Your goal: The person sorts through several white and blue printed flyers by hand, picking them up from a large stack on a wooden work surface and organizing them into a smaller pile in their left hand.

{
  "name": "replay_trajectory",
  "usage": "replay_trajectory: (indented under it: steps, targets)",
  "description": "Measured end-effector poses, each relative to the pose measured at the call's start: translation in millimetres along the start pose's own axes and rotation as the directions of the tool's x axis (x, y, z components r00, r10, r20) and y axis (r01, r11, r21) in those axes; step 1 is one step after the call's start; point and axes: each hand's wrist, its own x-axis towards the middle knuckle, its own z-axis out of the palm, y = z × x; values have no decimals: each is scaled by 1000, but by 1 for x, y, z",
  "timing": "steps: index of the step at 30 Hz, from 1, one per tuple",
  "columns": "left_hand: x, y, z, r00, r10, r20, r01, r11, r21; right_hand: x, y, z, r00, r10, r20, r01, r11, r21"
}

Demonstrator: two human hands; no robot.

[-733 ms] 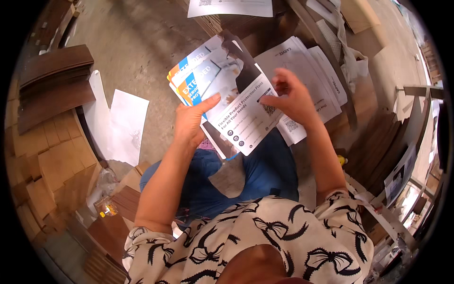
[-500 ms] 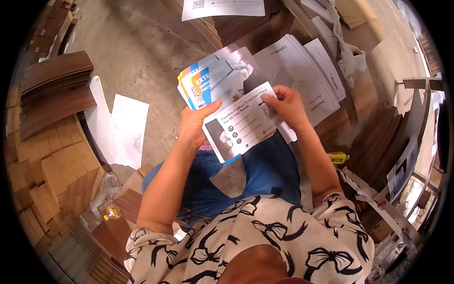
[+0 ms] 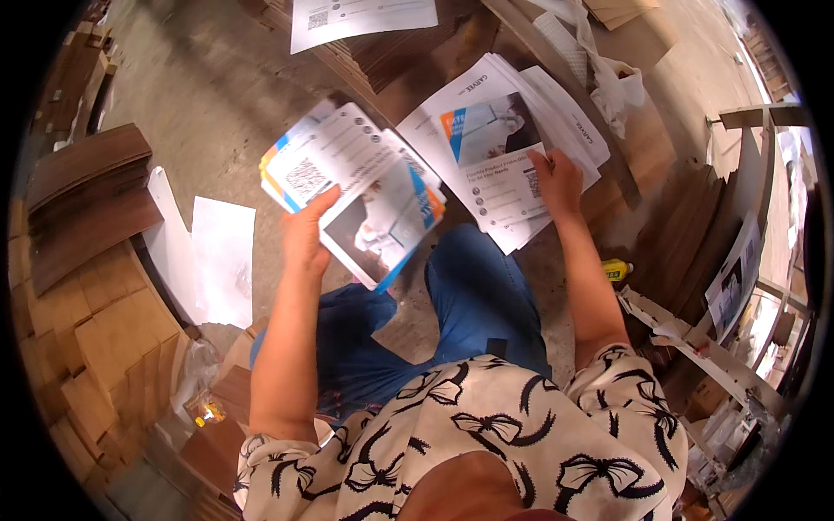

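My left hand (image 3: 306,233) is closed on a fanned stack of leaflets (image 3: 382,221), some printed white and some with blue and orange picture sides. Off to the right, my right hand (image 3: 560,182) pinches the right edge of a single leaflet (image 3: 502,187). This leaflet has a colour picture panel at its top and a white text panel below. It is over a spread pile of white printed booklets (image 3: 424,122) in front of me; whether it touches them I cannot tell.
More printed sheets (image 3: 365,19) lie on stacked brown boards (image 3: 373,65) at the far side. Flat cardboard pieces (image 3: 113,326) and dark wood-look panels (image 3: 95,191) are piled on the left, beside white sheets (image 3: 224,260). A yellow bottle (image 3: 617,269) lies by the metal frame on the right.
My hands have moved apart. My right hand has drawn one leaflet away from the stack to the right, over the booklets. My left hand has shifted left with the other leaflets.
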Motion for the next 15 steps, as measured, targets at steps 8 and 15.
replay_trajectory:
  steps: [8, 15]
  targets:
    - [-4, 4, 0, 999, 41, 30, -42, 998, 40, 19, 2, -9, 992, -116, 52, 126, 951, -283]
    - [-12, 9, 10, 998, 56, 29, -55, 997, -49, 26, -5, -11, 971, -10, 238, 51, 985, -167]
